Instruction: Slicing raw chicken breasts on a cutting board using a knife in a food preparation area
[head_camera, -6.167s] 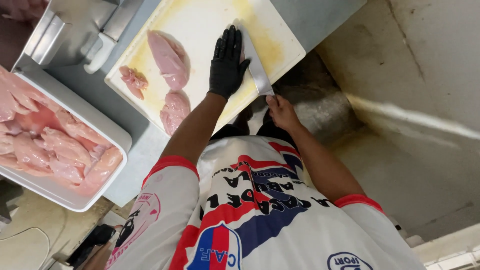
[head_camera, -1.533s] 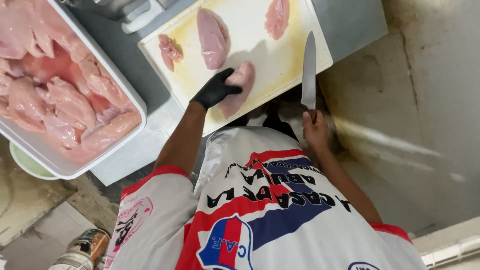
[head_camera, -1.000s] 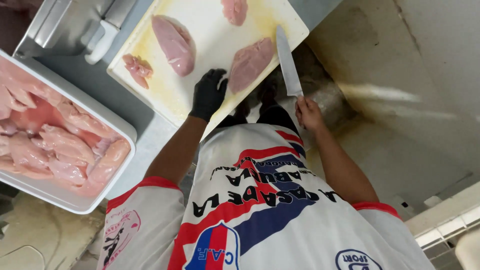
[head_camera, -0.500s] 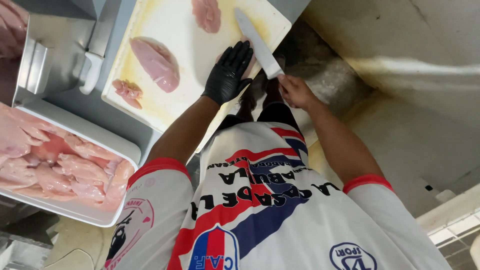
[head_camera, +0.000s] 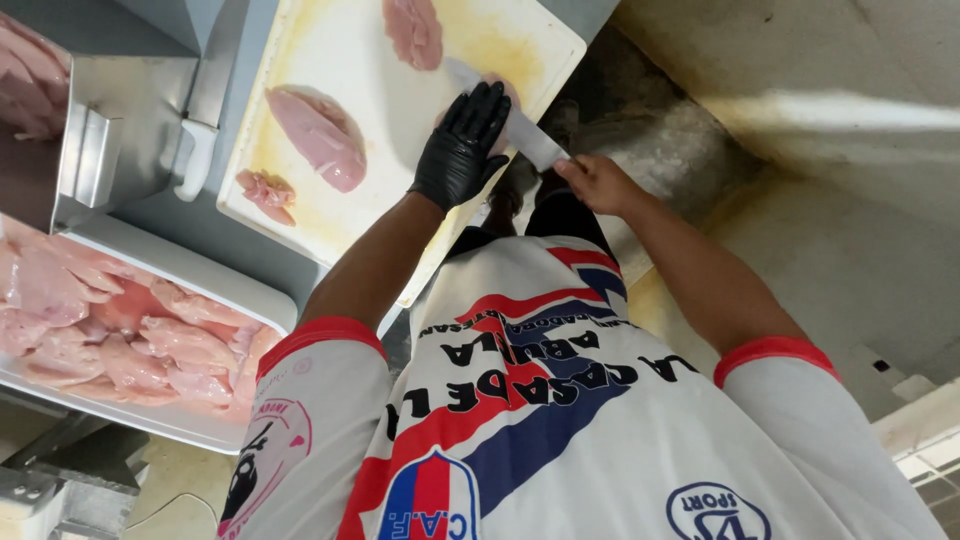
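Pressing flat, fingers spread, the left hand (head_camera: 460, 150) in a black glove covers a chicken breast (head_camera: 505, 92) near the cutting board (head_camera: 330, 40) corner nearest the person. The bare right hand (head_camera: 595, 182) grips the knife (head_camera: 505, 115), whose blade runs sideways under the gloved palm, its long axis toward the board's middle. Two more fillets (head_camera: 318, 135) lie well apart, leaving open board beyond the tip; the board edge is just beside the right hand.

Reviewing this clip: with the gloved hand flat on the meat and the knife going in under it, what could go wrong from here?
1. The knife blade runs just under the gloved left hand, which presses the chicken piece; a slip might cut the fingers.
2. That piece lies near the cutting board edge, so it might slide off.
3. The right hand is bare on the handle; a wet grip may slip.
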